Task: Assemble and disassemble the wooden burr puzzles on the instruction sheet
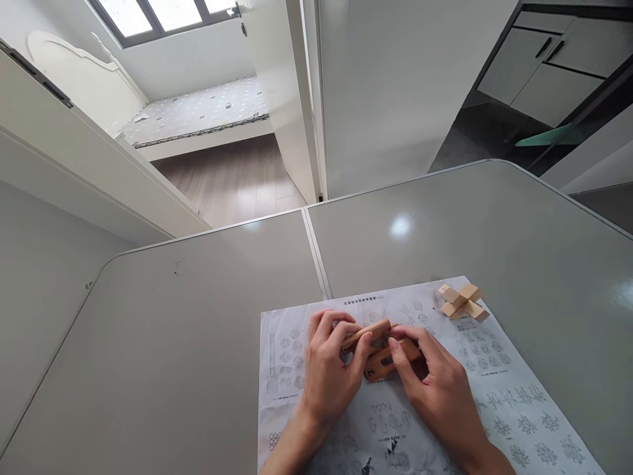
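Note:
Between my hands are brown wooden puzzle pieces, held low over a printed instruction sheet (pixel 316 389). My left hand (pixel 333 363) grips one flat wooden puzzle piece (pixel 368 333), tilted up to the right. Fingers and thumb of my right hand (pixel 432 376) close on a second wooden puzzle piece (pixel 383 365), which has a dark slot and a "2" marked on its near end. The two pieces lie close together; whether they interlock I cannot tell. My fingers cover parts of both.
Crossed pale wooden sticks (pixel 463 303) sit at the sheet's upper right corner. The sheet lies on a grey table (pixel 198 356) with a seam (pixel 316 254) across it. Beyond the far edge are an open door (pixel 277 86), a bed (pixel 198 109) and cabinets (pixel 548 59).

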{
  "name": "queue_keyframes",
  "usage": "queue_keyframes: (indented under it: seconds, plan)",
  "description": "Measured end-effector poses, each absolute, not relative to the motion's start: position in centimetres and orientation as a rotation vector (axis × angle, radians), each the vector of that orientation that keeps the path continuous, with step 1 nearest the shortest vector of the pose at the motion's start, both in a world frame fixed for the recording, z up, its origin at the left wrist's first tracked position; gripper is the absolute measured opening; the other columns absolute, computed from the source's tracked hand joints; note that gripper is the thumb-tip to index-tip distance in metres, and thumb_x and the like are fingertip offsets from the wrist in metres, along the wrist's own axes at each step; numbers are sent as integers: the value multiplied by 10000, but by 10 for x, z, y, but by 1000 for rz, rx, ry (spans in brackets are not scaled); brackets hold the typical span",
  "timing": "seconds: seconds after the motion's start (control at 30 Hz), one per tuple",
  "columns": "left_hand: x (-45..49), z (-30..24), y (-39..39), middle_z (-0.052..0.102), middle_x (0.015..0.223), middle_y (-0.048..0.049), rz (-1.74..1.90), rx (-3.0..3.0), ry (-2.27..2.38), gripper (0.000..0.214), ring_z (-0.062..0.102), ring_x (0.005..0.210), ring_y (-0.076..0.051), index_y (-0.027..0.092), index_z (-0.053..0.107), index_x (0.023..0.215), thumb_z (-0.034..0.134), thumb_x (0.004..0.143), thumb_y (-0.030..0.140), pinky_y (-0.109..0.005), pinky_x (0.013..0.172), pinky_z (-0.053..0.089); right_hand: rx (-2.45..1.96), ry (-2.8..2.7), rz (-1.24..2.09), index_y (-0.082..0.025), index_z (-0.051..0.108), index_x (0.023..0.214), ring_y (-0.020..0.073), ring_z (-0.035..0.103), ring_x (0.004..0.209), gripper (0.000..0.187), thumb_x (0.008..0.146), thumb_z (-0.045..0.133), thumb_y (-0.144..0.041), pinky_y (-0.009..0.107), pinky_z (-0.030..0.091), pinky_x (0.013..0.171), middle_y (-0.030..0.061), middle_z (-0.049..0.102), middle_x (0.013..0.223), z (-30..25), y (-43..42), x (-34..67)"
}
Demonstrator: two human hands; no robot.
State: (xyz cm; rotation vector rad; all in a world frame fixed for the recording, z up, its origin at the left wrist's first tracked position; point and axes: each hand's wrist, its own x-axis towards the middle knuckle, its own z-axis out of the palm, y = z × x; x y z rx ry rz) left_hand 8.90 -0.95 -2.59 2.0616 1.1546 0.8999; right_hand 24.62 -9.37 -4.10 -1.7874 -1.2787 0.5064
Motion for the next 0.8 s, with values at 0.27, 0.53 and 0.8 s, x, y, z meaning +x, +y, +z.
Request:
queue_keyframes:
  seconds: [0.27,0.53,0.8]
  plan:
    - [89,-29,-11,716,1074,-70,857,2104,1190,108,615,1122,-257,231,701,901,679,1006,216,-406,939,595,-1848,-1297,345,-263,661,1066,230,738,895,189,1080,548,-414,342,599,767,43,752,1025,-43,-91,247]
    - [88,-34,-10,696,1123,-71,860,2108,1158,96,580,1166,-259,247,742,1033,660,1019,199,-423,974,588,-1861,-1300,347,-274,654,1099,233,716,960,177,1089,530,-399,353,601,804,48,704,1068,-47,-91,247]
    - [88,-35,-10,705,1133,-68,849,2135,1156,113,581,1175,-253,245,745,1072,670,1013,186,-429,988,590,-1886,-1314,316,-271,654,1142,265,692,1109,198,1086,525,-411,394,605,902,75,663,1168,-51,-90,247]
